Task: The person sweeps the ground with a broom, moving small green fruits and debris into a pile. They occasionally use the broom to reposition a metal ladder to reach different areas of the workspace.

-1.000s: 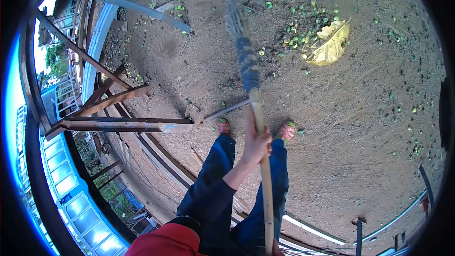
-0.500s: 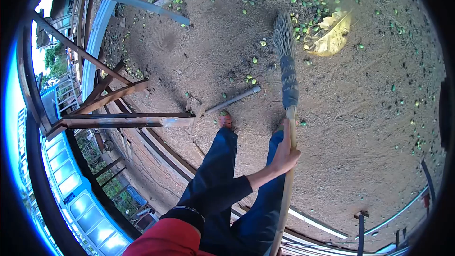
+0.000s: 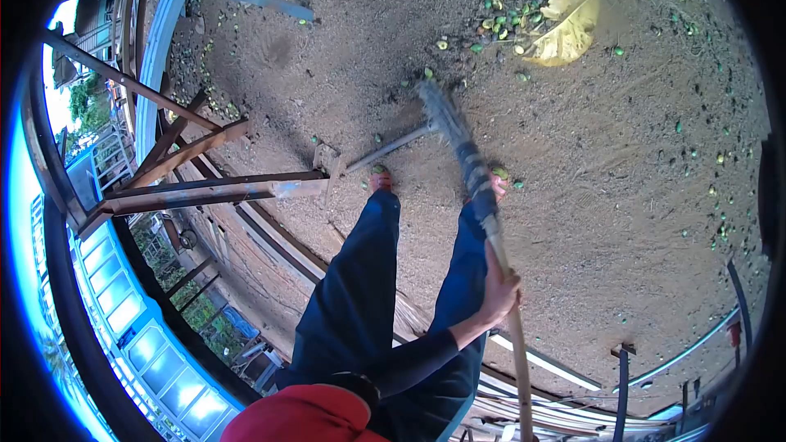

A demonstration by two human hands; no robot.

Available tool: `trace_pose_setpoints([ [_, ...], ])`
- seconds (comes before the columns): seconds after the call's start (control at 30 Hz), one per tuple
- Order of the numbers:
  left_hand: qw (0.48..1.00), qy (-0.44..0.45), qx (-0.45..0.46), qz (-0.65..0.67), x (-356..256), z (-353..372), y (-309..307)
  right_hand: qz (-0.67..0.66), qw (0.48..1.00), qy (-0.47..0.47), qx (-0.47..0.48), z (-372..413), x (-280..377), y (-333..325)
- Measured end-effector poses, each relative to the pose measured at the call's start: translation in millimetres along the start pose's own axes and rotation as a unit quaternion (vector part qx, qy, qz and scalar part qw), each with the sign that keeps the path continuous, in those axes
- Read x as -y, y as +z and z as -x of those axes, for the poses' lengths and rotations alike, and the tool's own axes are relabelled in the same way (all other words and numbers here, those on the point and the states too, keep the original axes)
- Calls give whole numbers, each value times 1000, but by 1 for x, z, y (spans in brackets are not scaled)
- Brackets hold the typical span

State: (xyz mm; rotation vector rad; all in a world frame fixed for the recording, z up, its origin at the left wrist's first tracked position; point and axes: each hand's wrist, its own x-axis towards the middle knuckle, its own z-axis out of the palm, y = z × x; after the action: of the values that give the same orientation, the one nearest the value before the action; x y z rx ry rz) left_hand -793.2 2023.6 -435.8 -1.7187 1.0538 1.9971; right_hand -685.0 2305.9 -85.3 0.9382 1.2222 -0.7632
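My left hand (image 3: 499, 293) is closed round the wooden handle of a broom (image 3: 521, 368), partway along its length. The broom's bristle head (image 3: 443, 110) is bound with dark and light bands and is smeared by motion. It is over the dirt in front of my feet, near several small green fruits or leaves. A metal bar (image 3: 389, 149) lies close to the bristle tips. My right hand is not in view, and the handle's top end runs out of the bottom edge.
A large yellow dry leaf (image 3: 566, 31) lies beside a scatter of green pieces (image 3: 512, 20). On the left stands a rusty steel frame (image 3: 217, 194), its foot near my left foot (image 3: 380, 180). Long metal strips (image 3: 544, 364) lie behind me. A blue-framed building (image 3: 155, 344) is at lower left.
The broom head has swung from the green pieces near the yellow leaf back toward my feet and to the left. My left hand has moved slightly down with the handle.
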Motion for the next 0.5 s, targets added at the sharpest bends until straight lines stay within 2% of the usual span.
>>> trace_pose_setpoints([
  [0.03,999,2,46,-3,-14,-3,29,-8,1000,9,-14,4,2,-9],
  [0.1,993,20,112,38,-41,-14,79,43,973,-118,-196,0,33,-11],
  [0.13,988,31,140,51,-60,-20,98,201,921,-210,-259,-1,75,-5],
  [0.17,988,36,142,56,-79,-27,106,137,935,-172,-278,-3,85,-5],
  [0.23,980,69,171,69,-118,-31,114,196,905,-249,-283,-17,90,1],
  [0.27,978,97,170,72,-133,-29,105,155,940,-225,-206,-22,102,6],
  [0.3,981,93,161,63,-147,-24,85,182,913,-320,-177,-35,87,12],
  [0.33,983,121,133,28,-162,-16,63,178,928,-292,-151,-40,74,17],
  [0.37,986,128,100,33,-158,-17,33,120,962,-229,-90,-44,64,21],
  [0.43,995,94,-10,-23,-181,0,-18,138,969,-201,25,-43,110,31],
  [0.47,993,98,-55,-25,-175,-8,-49,136,969,-207,15,-40,150,35],
  [0.5,991,95,-91,-37,-172,-16,-73,195,964,-171,60,-36,198,38],
])
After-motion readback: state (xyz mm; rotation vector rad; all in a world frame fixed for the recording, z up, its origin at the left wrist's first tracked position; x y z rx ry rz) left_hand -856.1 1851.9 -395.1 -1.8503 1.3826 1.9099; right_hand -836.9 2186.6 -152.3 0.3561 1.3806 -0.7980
